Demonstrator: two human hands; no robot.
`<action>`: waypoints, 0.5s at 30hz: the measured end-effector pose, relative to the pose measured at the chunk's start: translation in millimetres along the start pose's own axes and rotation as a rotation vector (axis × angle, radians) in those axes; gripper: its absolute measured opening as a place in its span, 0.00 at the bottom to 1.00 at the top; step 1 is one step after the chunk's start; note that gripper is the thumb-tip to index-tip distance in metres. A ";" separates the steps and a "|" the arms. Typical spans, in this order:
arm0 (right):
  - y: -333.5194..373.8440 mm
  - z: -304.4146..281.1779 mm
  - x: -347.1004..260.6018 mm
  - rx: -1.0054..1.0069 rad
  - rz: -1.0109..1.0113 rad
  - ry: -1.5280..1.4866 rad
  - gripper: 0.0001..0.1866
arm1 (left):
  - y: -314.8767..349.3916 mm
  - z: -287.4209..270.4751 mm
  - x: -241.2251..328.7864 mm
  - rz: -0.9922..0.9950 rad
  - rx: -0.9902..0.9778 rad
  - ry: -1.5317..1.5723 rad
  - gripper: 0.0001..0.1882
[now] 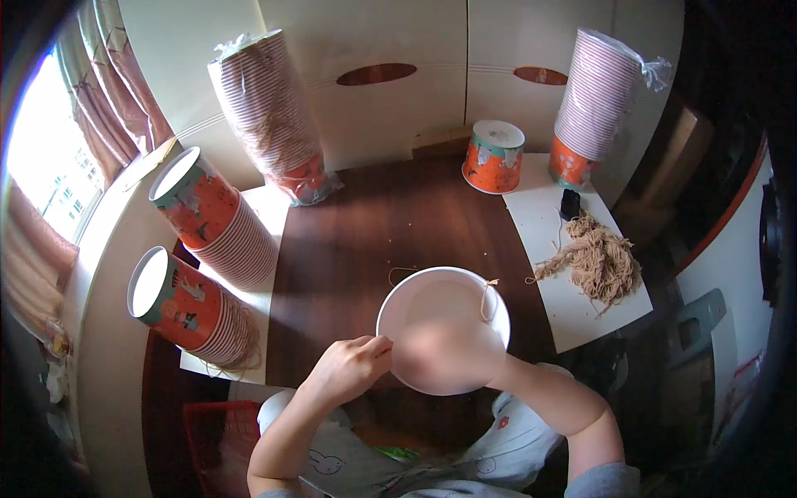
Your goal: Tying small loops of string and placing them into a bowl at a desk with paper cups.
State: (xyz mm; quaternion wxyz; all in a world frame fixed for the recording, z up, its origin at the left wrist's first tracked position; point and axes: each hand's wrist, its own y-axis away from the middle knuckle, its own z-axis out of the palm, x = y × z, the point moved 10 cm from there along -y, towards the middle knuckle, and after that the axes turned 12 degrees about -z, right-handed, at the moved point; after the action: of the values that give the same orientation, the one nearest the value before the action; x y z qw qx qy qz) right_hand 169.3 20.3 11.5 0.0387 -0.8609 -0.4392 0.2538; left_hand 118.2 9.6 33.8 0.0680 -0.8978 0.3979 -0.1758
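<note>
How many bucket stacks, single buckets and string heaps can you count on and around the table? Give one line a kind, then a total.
Bucket stacks: 4 (left front stack, left middle stack, left back stack, right stack)
Single buckets: 2 (open bucket, upturned bucket)
String heaps: 1 (tan heap)
Total: 7

Grey sleeves, forearms bare; pale trousers, rabbit-like outline print, small red flower motif.
</note>
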 end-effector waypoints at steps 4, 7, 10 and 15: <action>-0.4 2.4 -0.9 -0.014 0.003 0.060 0.06 | -2.1 -1.4 1.1 0.007 0.008 0.002 0.05; -0.9 3.0 -1.6 0.000 -0.015 0.065 0.06 | -1.0 -0.9 0.1 -0.002 0.009 -0.014 0.05; -2.3 2.2 -1.5 -0.004 -0.031 0.068 0.06 | -1.2 0.3 -6.2 -0.060 0.008 0.008 0.07; -2.0 -0.6 4.4 -0.091 -0.023 0.026 0.06 | -6.0 -0.5 -16.2 -0.204 -0.027 0.115 0.13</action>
State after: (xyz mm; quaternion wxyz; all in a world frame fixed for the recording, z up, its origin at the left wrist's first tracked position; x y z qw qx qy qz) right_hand 170.2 25.0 10.8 0.0082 -0.8599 -0.4597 0.2218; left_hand 112.1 25.6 31.7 0.0150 -0.9229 0.3101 -0.2276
